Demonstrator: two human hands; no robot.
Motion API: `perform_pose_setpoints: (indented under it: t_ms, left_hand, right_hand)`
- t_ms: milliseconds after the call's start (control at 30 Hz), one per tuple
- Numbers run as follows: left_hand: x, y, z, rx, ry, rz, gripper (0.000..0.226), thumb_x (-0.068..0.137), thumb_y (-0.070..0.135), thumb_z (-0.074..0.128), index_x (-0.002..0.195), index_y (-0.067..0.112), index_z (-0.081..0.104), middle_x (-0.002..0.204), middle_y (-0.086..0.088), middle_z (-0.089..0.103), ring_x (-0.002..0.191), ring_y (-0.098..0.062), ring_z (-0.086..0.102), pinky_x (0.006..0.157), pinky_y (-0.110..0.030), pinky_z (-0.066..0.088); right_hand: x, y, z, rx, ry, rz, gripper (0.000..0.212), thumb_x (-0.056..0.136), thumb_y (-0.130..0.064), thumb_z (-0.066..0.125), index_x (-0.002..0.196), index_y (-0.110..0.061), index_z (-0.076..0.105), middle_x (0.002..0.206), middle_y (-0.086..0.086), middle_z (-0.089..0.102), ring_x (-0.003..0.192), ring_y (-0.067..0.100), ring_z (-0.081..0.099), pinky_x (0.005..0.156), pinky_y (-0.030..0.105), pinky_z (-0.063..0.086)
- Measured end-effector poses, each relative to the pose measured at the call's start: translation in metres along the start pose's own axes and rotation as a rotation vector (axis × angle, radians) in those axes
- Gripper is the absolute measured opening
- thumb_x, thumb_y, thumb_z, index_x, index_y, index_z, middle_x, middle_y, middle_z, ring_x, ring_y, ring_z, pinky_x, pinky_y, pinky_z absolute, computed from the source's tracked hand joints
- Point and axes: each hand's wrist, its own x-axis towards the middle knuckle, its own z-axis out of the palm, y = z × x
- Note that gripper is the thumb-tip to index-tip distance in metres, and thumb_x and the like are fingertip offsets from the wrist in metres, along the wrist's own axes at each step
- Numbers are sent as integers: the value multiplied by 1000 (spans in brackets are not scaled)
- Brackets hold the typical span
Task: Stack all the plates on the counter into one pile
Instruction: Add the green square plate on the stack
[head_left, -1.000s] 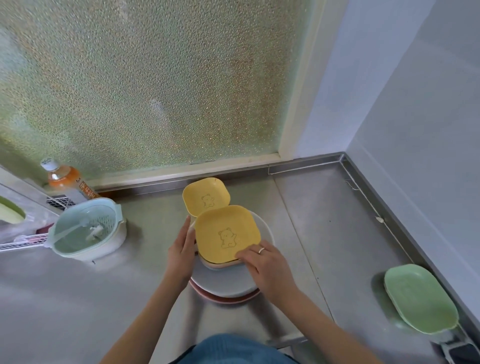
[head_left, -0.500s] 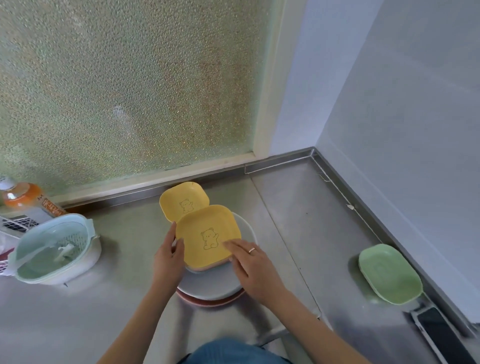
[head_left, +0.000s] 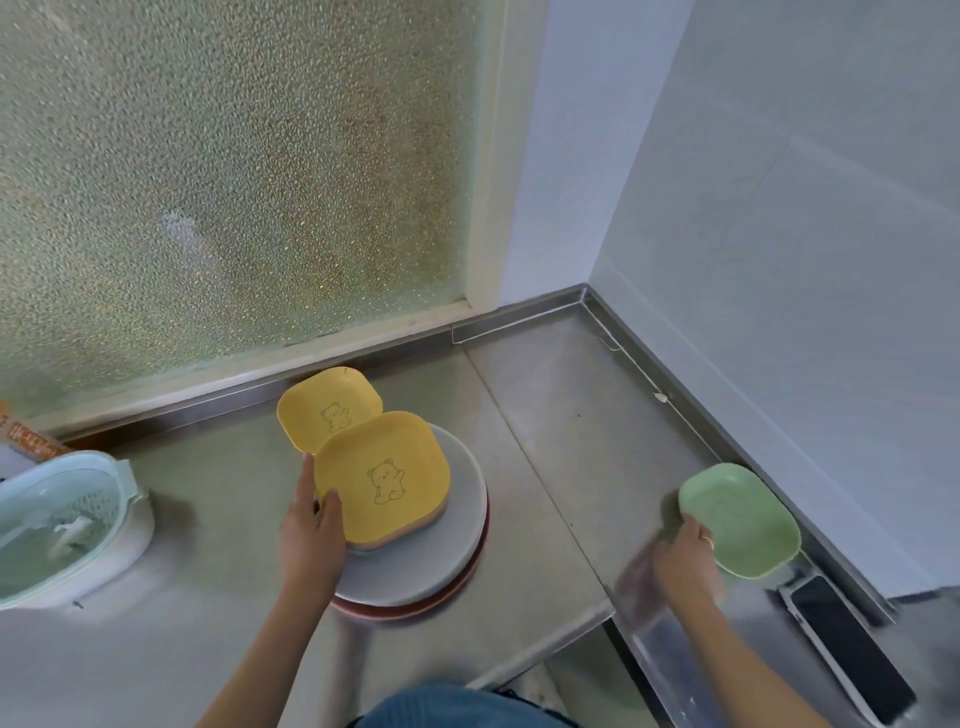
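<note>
Lower right, the blurred right hand (head_left: 685, 564) touches the green plate (head_left: 743, 519); I cannot tell if it grasps. At centre the left hand (head_left: 311, 525), fingers (head_left: 307, 470) straight, steadies the pile (head_left: 460, 519), probably against sliding; one yellow plate (head_left: 327, 410) waits behind it

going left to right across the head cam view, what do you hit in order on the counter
mint strainer bowl → left hand → near yellow bear plate → right hand → green plate → phone. The far yellow bear plate is left out because it overlaps the left hand and the near plate.
</note>
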Motion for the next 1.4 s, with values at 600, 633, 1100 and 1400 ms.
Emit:
perform_pose_setpoints:
  t_ms: [600,633,1100,1400]
  left_hand:
    - [-1,-1,-5,-19,-26,-12,49,99,21,36,147,29,26,135,-16,52,115,-34,52,88,-40,42]
    - [-2,1,-5,-27,-27,-13,48,99,22,35,147,28,27,136,-15,52,116,-34,51,87,-39,40]
    - [-7,9,-22,-368,-39,-126,31,99,36,34,90,49,61,92,16,68,95,-8,62,86,-32,51]
    - [-7,13,-28,-230,-47,5,36,99,18,38,132,23,52,104,9,63,92,-6,59,77,-21,47]
  right_hand:
    - [-42,-66,7,242,261,-549,20,91,-14,47,95,-13,66,102,6,59,78,28,57,63,31,44]
    - [-53,-83,6,300,290,-672,20,88,-14,50,95,-14,68,99,5,60,78,26,58,63,27,42]
    - [-160,-167,58,13,182,-1559,26,82,-25,49,93,-28,73,88,-2,61,74,16,59,66,25,47]
    - [-168,-175,58,-22,22,-1498,30,83,-28,45,100,-29,69,83,-3,60,66,15,57,59,25,46]
